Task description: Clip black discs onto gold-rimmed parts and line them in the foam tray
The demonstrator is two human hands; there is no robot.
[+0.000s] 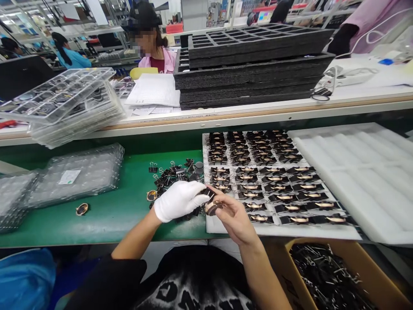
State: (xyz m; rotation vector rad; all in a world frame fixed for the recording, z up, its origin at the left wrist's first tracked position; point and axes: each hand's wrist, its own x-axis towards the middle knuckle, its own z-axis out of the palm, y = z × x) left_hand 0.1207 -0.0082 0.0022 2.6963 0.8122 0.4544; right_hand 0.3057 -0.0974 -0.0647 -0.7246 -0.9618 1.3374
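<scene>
My left hand (180,200), in a white glove, has its fingers closed on a black binder clip (210,193). Between the fingers of my right hand (235,215), which is bare, is a small round part with a gold-coloured rim (213,208). The two hands meet in front of me, and the clip is right by the round part; whether it grips the edge is hard to see. Behind my left hand lies a pile of black binder clips (171,174). Two similar round parts rest on the green table, one near the glove (151,195) and another farther left (82,209).
A white foam tray (211,226) on the right holds rows of clipped round parts. An emptier-looking white foam sheet (361,172) overlaps beside it. Clear plastic trays (87,168) sit left. Black foam trays (251,82) stand on the shelf. A cardboard box (297,275) contains binder clips. A person sits opposite.
</scene>
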